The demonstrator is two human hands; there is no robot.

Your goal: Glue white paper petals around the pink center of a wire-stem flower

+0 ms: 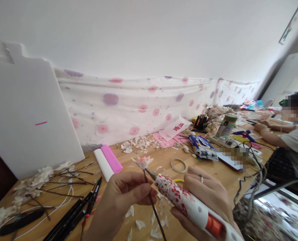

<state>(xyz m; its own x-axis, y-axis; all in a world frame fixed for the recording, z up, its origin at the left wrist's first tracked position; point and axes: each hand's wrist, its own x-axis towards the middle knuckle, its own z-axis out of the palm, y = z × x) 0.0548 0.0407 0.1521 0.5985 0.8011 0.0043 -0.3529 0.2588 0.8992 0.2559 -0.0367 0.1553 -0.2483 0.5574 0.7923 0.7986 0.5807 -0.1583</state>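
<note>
Between the thumb and fingers of my left hand (128, 194) is the dark stem of an artificial flower (144, 163), held upright with its pale, pink-centred petals on top. My right hand (206, 189) is wrapped round a glue gun (186, 199), white with a red floral pattern. Its metal nozzle points up and left, close to the stem just under the petals; I cannot tell whether it touches. Loose pale petals (140, 224) lie on the table below my hands.
Flower branches (38, 182), black pens (73, 214) and crepe paper rolls (111, 160) lie left on the wooden table. A tape ring (178, 165), wipes pack (202, 147), power strip (224, 141) and cables are to the right. A foam board (30, 113) leans at the wall; another person (296, 137) sits far right.
</note>
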